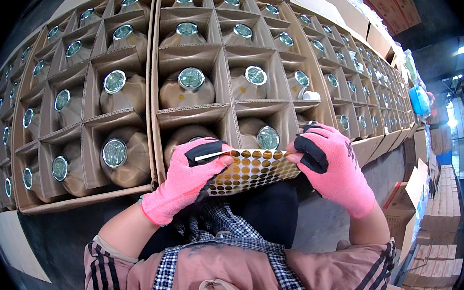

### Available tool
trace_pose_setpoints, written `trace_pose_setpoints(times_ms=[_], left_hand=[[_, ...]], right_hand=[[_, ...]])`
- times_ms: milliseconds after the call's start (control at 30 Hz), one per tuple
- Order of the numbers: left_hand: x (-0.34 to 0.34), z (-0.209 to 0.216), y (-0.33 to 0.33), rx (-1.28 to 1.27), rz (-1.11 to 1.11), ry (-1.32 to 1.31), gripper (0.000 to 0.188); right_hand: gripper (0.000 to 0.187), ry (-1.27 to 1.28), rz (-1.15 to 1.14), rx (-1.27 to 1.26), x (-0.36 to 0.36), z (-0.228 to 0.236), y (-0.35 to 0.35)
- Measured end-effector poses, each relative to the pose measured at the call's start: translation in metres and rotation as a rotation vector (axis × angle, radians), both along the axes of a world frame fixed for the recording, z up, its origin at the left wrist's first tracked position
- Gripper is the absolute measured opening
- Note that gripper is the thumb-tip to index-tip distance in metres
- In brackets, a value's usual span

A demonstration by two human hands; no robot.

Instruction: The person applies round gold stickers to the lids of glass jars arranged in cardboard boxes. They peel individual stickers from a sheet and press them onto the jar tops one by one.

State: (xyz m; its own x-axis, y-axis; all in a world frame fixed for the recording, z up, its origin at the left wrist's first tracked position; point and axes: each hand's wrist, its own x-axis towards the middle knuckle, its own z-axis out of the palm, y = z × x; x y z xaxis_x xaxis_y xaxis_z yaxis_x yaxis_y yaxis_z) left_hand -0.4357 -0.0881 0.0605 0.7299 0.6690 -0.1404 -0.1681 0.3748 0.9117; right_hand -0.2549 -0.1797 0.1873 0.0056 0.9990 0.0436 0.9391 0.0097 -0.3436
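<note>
A sheet of round gold stickers (254, 174) is stretched between my hands, over my lap and at the near edge of a divided cardboard box (191, 111). My left hand (185, 175), in a pink glove with black fingertips, pinches its left end. A thin white strip (213, 155) sticks out from those fingers; whether it belongs to the sheet I cannot tell. My gloved right hand (336, 166) holds the upper right corner between thumb and fingers. Just behind the sheet, a glass bottle (268, 137) with a round mouth stands in its compartment.
Another divided box (82, 123) of glass bottles (114, 153) stands to the left. More boxes (359, 81) run away to the right. A small white piece (311, 96) lies beside one bottle. Flat cardboard stacks (439, 218) stand at the right, near a blue object (419, 100).
</note>
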Motion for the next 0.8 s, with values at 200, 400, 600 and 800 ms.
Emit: trace_pose_setpoints(times_ms=[200, 400, 600, 800], left_hand=[[0.0, 0.0, -0.002, 0.019, 0.023, -0.004, 0.017], [0.001, -0.001, -0.001, -0.051, 0.033, -0.027, 0.018], [0.003, -0.005, -0.002, -0.124, 0.088, -0.063, 0.017], [0.004, -0.007, 0.0, -0.174, 0.123, -0.088, 0.02]], right_hand=[[0.015, 0.052, -0.038, 0.017, -0.007, 0.004, 0.0], [0.012, 0.006, -0.015, 0.028, -0.013, 0.01, 0.003], [0.015, -0.084, 0.011, 0.111, -0.021, 0.009, 0.005], [0.02, -0.449, 0.262, 0.159, -0.019, 0.008, 0.013]])
